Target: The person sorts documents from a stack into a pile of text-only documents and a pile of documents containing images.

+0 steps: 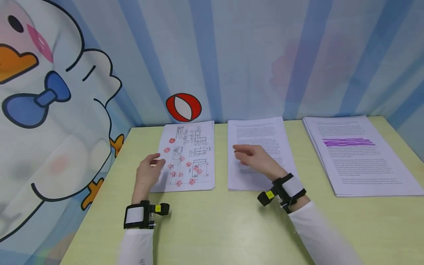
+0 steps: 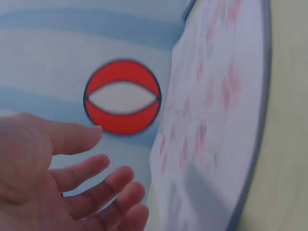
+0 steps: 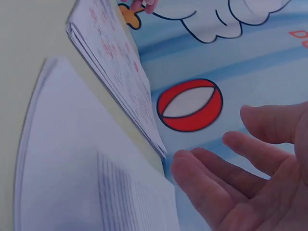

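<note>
My left hand (image 1: 148, 175) hovers over the left edge of a paper stack (image 1: 198, 186) printed with technical drawings and red stamp marks. In the left wrist view that hand (image 2: 82, 187) has loosely bent fingers with nothing between them. My right hand (image 1: 256, 159) is above the middle stack (image 1: 243, 182), which carries lines of printed text. The right wrist view shows the right hand (image 3: 255, 178) with relaxed fingers and nothing held, apart from the sheets. Both stacks lie flat on the table.
Farther right lies a third stack of printed sheets (image 1: 364, 162) with a purple highlighted band (image 1: 349, 142). All three stacks stand near the far edge of the pale yellow table (image 1: 212, 228). Behind is a striped curtain-like backdrop (image 1: 245, 66) with a cartoon duck and a red ball.
</note>
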A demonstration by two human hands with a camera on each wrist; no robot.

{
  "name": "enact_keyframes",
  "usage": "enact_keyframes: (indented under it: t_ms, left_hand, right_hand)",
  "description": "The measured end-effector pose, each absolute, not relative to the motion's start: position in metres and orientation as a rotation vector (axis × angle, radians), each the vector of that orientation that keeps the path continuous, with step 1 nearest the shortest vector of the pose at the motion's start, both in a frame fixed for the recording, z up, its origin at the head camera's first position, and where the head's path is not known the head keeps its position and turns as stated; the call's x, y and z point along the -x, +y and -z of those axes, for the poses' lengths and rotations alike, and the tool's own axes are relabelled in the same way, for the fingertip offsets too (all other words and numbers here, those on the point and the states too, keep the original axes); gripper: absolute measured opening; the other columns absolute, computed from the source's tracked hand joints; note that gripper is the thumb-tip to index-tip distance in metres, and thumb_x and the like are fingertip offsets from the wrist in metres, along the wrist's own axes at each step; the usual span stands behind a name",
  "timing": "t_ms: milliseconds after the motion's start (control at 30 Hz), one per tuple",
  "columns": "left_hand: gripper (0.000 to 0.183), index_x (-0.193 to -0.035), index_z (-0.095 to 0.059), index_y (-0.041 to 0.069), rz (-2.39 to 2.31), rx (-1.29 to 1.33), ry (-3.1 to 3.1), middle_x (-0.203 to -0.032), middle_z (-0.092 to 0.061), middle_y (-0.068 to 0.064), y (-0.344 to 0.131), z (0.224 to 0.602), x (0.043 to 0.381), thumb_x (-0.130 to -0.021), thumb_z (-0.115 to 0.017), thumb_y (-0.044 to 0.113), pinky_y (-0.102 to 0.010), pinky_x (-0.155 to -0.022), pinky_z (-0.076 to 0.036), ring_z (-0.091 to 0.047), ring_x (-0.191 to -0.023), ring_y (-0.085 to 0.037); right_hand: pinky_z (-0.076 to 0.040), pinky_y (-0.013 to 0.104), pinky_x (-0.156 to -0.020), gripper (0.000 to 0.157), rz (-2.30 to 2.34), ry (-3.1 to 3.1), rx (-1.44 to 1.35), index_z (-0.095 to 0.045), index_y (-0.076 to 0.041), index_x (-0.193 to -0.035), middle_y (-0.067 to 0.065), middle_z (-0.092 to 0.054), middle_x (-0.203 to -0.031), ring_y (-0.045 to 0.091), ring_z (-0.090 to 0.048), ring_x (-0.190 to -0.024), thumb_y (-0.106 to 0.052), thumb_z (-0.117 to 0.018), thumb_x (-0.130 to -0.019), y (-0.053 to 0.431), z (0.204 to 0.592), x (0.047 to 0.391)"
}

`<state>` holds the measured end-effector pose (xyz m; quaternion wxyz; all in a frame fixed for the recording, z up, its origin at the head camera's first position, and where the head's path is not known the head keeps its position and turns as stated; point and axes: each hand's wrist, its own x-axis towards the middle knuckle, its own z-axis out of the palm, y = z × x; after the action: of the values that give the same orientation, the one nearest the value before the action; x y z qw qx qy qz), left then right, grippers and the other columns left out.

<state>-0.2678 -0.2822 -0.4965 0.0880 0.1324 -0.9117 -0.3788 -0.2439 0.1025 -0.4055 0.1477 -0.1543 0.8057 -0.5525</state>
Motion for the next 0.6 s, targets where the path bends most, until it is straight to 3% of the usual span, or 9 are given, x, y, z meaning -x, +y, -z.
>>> enact_keyframes:
  t_ms: [133,333,467,600]
  left_hand:
    - [0.048,-0.126,-0.05,0.027,1.174,-0.21,-2.723,-0.109,-0.056,0.001,-0.23,0.467,0.261,-0.089,-0.045,0.057,-0.028,-0.063,-0.046,-0.052,-0.089,-0.016]
    - [0.033,-0.124,-0.053,0.016,1.459,0.142,-2.708,-0.112,-0.058,-0.006,-0.145,0.406,0.234,-0.093,-0.05,0.029,-0.036,-0.079,-0.047,-0.052,-0.096,-0.02]
    - [0.029,-0.121,-0.055,0.019,1.538,0.374,-2.661,-0.111,-0.059,-0.002,-0.111,0.4,0.236,-0.093,-0.051,0.027,-0.032,-0.078,-0.047,-0.052,-0.095,-0.015]
    - [0.028,-0.121,-0.055,0.013,1.702,0.476,-2.569,-0.109,-0.058,-0.006,-0.082,0.391,0.236,-0.094,-0.05,0.021,-0.03,-0.074,-0.049,-0.055,-0.089,-0.017]
  right_hand:
    - [-0.044,0.04,-0.093,0.048,1.633,2.368,0.413,-0.042,-0.012,-0.136,0.014,-0.04,-0.139,0.023,-0.047,-0.117,-0.034,-0.05,-0.094,0.147,0.401,0.24]
    - [-0.042,0.045,-0.094,0.053,1.587,2.565,0.314,-0.037,-0.009,-0.138,0.018,-0.04,-0.139,0.03,-0.045,-0.118,-0.038,-0.047,-0.094,0.209,0.391,0.227]
    - [-0.034,0.054,-0.097,0.057,1.509,2.705,0.214,-0.035,-0.007,-0.139,0.021,-0.039,-0.139,0.034,-0.038,-0.123,-0.042,-0.044,-0.095,0.249,0.389,0.219]
    - [-0.025,0.061,-0.098,0.063,1.39,2.786,0.053,-0.029,-0.01,-0.142,0.021,-0.03,-0.144,0.039,-0.026,-0.129,-0.049,-0.039,-0.094,0.284,0.388,0.211]
